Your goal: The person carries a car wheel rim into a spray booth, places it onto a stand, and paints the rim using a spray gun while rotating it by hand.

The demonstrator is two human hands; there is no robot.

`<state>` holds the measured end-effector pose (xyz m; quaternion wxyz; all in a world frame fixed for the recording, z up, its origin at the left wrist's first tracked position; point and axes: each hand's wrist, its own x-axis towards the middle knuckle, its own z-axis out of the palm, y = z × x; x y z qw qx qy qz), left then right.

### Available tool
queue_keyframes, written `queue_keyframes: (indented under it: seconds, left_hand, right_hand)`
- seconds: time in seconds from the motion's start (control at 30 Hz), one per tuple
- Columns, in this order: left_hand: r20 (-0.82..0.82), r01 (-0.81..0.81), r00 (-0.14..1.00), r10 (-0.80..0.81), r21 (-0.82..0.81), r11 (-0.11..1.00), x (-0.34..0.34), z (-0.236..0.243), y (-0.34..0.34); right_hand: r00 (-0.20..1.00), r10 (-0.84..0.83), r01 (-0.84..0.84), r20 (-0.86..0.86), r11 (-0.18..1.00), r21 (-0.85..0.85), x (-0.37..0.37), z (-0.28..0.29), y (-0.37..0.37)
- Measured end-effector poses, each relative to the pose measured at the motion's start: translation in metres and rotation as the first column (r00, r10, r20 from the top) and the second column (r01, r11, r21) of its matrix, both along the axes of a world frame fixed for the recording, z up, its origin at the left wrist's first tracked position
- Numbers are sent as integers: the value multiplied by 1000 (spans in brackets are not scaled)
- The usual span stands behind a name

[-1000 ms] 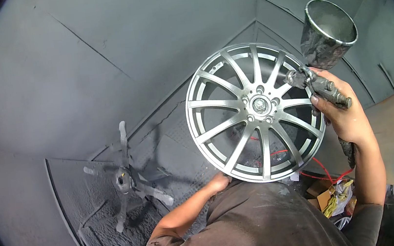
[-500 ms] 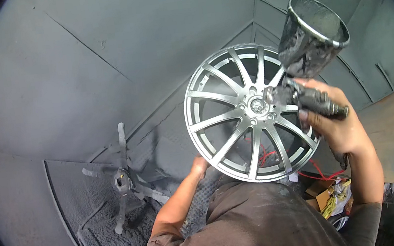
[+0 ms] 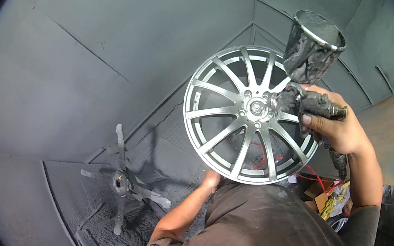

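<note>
Silver-grey and many-spoked, the alloy wheel point(image 3: 251, 115) fills the centre right of the frame, face up toward the camera and tilted so its spokes meet the spray gun point(image 3: 308, 102). The left hand point(image 3: 211, 180) has a closed grip on the rim's lower left edge, seemingly to prop the wheel at an angle. The right hand point(image 3: 339, 127), at the right of the frame, is wrapped tight around the gun's handle, a finger over the trigger; the nozzle sits just beside the hub, and the paint-crusted cup point(image 3: 313, 52) stands above it. Grey booth walls point(image 3: 125, 58) coated in overspray close in behind. At lower left a spoked metal stand point(image 3: 122, 184) sits well apart. Red wires point(image 3: 312, 177) and a cardboard box point(image 3: 317, 197) lie below the wheel, partly hidden by the person's dark shirt point(image 3: 249, 229).
</note>
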<state>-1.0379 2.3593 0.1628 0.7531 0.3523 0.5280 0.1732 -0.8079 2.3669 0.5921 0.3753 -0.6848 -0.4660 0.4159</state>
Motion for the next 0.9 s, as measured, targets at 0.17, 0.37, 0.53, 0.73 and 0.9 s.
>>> queue_keyframes:
  seconds: [0.17,0.37,0.53,0.73,0.9]
  left_hand:
    - [-85,277,958,-273,50,959,-2,29,3]
    - [-84,614,789,-609,135,777,-30,-32,24]
    - [-80,504,864,-498,149,851,-33,-34,37]
    - [-13,480,877,-480,-5,877,-52,-14,74]
    - [-124,517,855,-503,240,821,-67,-31,81]
  right_hand:
    - [987,78,-79,139,997,0,-8,-9,22]
    - [976,-12,-6,217,996,84,-11,-15,53]
    - [989,-74,71,127,997,28,-29,-4,68]
    - [931,333,-336,149,942,-6,-65,15,69]
    - [949,307,-296,71,947,-128,-95,25,90]
